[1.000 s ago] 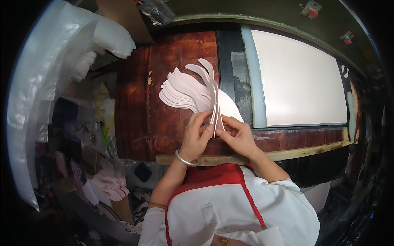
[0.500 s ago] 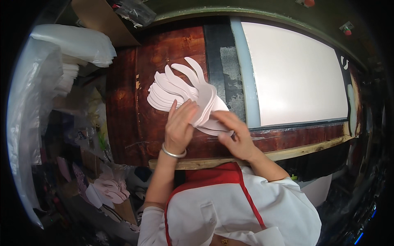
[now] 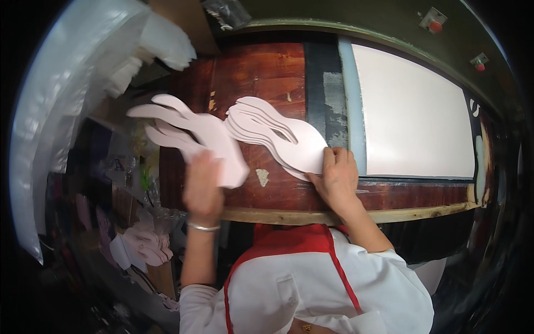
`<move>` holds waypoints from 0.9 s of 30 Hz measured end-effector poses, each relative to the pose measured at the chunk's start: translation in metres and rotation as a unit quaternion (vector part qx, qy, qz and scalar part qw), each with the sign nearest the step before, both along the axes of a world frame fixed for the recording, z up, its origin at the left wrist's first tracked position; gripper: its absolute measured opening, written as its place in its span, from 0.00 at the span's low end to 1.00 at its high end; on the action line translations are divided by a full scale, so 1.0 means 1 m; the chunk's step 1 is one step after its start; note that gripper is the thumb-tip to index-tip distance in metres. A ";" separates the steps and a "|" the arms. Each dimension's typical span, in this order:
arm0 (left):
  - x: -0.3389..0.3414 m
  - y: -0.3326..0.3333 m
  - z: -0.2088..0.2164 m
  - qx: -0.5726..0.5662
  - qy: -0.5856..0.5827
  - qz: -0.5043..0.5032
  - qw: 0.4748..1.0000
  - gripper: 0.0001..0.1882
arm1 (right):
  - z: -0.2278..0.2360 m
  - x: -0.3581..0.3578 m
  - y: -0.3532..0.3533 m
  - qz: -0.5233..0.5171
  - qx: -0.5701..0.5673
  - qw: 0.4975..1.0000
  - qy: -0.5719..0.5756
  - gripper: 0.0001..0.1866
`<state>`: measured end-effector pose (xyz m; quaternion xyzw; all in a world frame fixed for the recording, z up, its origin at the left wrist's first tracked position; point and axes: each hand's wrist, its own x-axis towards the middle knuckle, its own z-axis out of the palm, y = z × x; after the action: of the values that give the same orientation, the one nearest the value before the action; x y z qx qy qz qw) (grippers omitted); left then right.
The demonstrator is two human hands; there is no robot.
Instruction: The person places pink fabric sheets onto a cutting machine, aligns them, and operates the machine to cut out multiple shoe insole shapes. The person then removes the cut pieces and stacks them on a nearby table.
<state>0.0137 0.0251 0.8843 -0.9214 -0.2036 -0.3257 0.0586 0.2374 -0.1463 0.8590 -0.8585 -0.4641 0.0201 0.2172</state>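
Note:
A few pale pink cut-out pieces [image 3: 217,136], each with two long curved legs, are held by my left hand [image 3: 203,186] over the left part of the table. That hand is smeared by motion, and its fingers overlap the pieces' lower side. To the right, a fanned stack of the same cut-outs [image 3: 305,143] lies on the red-brown tabletop [image 3: 261,67]. My right hand [image 3: 339,175] pinches the rounded right end of this stack, thumb at the lower edge and fingers on top. A silver bangle [image 3: 203,227] circles my left wrist.
On the right lies a large pale sheet [image 3: 417,117], over a dark board. A wooden strip [image 3: 356,217] edges the table near me. Plastic-covered bundles [image 3: 167,42] stand at the far left. More pink cut-outs [image 3: 146,245] sit below the table's left side.
My left hand has swung left with a few cut-outs, apart from the stack. The stack now lies flatter, and my right hand has closed on its end. The view has shifted slightly.

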 end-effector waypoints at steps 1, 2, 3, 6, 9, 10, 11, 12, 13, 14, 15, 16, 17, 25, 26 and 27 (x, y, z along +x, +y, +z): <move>0.002 -0.011 -0.014 -0.091 0.056 -0.023 0.994 0.15 | 0.000 0.000 0.002 0.000 -0.005 1.000 0.002 0.31; 0.003 -0.019 -0.025 -0.144 0.109 -0.055 0.982 0.16 | 0.000 0.001 0.003 -0.003 -0.006 1.000 0.003 0.30; 0.002 -0.025 -0.034 -0.243 0.178 -0.049 0.952 0.19 | 0.000 0.002 0.004 -0.001 -0.003 1.000 0.004 0.29; -0.008 -0.031 -0.044 -0.286 0.122 -0.057 0.949 0.29 | 0.001 0.010 0.009 0.000 -0.011 0.999 0.048 0.32; -0.019 -0.030 -0.037 -0.294 0.080 -0.049 0.951 0.28 | 0.006 0.013 0.012 0.009 0.022 0.997 0.077 0.32; -0.020 -0.031 -0.035 -0.294 0.069 -0.048 0.952 0.28 | 0.009 0.011 0.015 0.007 0.024 0.990 0.139 0.28; -0.019 -0.032 -0.033 -0.305 0.052 -0.056 0.949 0.26 | 0.012 0.006 0.016 -0.012 0.016 0.979 0.202 0.23; -0.016 -0.034 -0.032 -0.323 0.022 -0.072 0.943 0.28 | 0.016 -0.001 0.019 0.032 0.050 0.971 0.231 0.20; -0.013 -0.036 -0.032 -0.350 0.001 -0.078 0.934 0.30 | 0.020 -0.010 0.022 0.063 0.073 0.960 0.263 0.17; -0.008 -0.038 -0.031 -0.313 -0.020 -0.073 0.947 0.29 | 0.025 -0.021 0.027 0.067 0.072 0.948 0.304 0.14; -0.002 -0.039 -0.030 -0.282 -0.044 -0.061 0.957 0.28 | 0.032 -0.033 0.028 0.139 0.117 0.945 0.273 0.07; 0.003 -0.039 -0.027 -0.234 -0.072 -0.055 0.968 0.27 | 0.038 -0.045 0.031 0.157 0.132 0.927 0.314 0.07; 0.007 -0.035 -0.023 -0.234 -0.106 -0.057 0.965 0.27 | 0.043 -0.058 0.035 0.180 0.155 0.904 0.354 0.07; -0.026 0.016 0.011 0.030 -0.192 0.018 0.981 0.17 | 0.043 -0.104 0.064 0.212 0.236 0.785 0.532 0.08; -0.031 0.014 0.007 0.007 -0.142 0.030 0.989 0.19 | 0.036 -0.108 0.065 0.164 0.211 0.749 0.606 0.08; -0.033 0.011 0.000 -0.019 -0.071 0.040 0.997 0.20 | 0.029 -0.108 0.064 0.126 0.187 0.696 0.682 0.08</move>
<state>-0.0194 0.0360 0.8848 -0.8883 -0.2498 -0.3835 0.0393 0.1290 -0.0823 0.8879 -0.4843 -0.2866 0.5400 0.6259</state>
